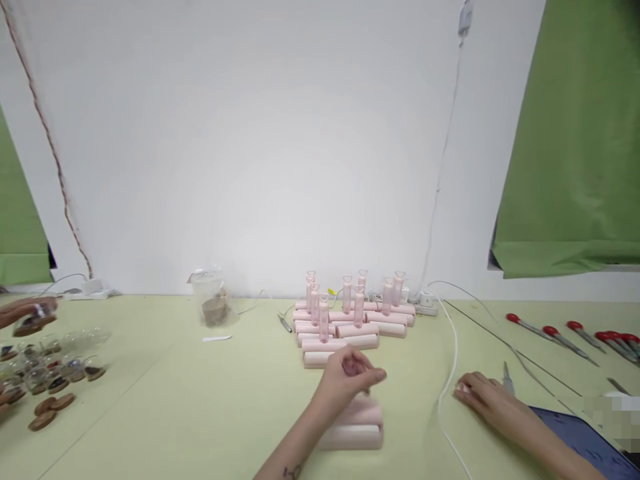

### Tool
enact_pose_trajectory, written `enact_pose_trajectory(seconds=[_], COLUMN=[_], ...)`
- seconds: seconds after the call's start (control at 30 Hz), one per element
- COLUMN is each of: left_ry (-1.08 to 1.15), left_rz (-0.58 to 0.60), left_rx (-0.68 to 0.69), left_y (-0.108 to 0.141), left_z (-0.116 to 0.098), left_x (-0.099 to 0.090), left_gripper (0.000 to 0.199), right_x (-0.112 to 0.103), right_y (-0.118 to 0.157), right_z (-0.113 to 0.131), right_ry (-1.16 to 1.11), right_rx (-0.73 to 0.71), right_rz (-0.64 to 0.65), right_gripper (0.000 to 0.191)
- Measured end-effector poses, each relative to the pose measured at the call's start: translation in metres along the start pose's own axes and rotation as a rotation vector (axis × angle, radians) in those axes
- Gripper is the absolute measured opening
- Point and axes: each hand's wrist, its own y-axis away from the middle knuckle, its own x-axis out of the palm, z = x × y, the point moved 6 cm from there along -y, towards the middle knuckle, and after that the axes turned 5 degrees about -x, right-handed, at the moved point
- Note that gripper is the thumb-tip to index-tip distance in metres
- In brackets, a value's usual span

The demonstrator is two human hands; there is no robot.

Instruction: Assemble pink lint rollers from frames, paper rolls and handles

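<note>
My left hand (349,375) is raised over a pair of pink and white rolls (353,437) near the front of the table. Its fingers are curled together; whatever they hold, if anything, is too small to name. At the right, my right hand (483,398) rests low by the table, fingers bent around something small and pale that I cannot make out. Behind my left hand, several pink rolls (315,359) lie stacked, with clear pink tubes (324,320) with heart-shaped tops standing upright on them.
A white cable (453,360) runs between my hands. Red-ended tools (555,333) and a dark screen (583,440) are at right. Small glass domes (57,380), wooden discs (43,420) and another person's hand (27,313) are at left. A plastic container (213,300) stands near the wall.
</note>
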Motion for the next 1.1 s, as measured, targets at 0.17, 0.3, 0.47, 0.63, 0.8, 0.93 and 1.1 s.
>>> enact_pose_trajectory(seconds=[0.17,0.3,0.47,0.63,0.8,0.93,1.1], left_ry=[0.127,0.22,0.256,0.252,0.257,0.266,0.285], left_rz=[-0.129,-0.06,0.017,0.053,0.098,0.12,0.118], left_rx=[-0.047,-0.007,0.036,0.035,0.043,0.057,0.055], left_y=[-0.006,-0.006,-0.005,-0.006,-0.007,-0.008,-0.007], left_z=[0.023,0.024,0.022,0.02,0.02,0.023,0.023], left_x=[0.0,0.0,0.001,0.003,0.003,0.003,0.004], left_gripper=[0.048,0.048,0.047,0.047,0.05,0.05,0.047], right_x=[-0.055,-0.065,-0.042,-0.032,-0.036,-0.035,-0.032], right_y=[-0.007,-0.019,-0.026,-0.032,-0.032,-0.03,-0.027], right_z=[0.049,0.143,0.232,0.261,0.271,0.276,0.275], right_ry=[-0.204,-0.455,-0.768,-0.623,-0.413,-0.322,-0.303], right_rx=[0.045,-0.149,-0.284,-0.491,-0.549,-0.542,-0.551], right_rz=[-0.204,-0.057,0.095,0.125,0.129,0.178,0.106], right_gripper=[0.039,0.038,0.029,0.029,0.032,0.03,0.03])
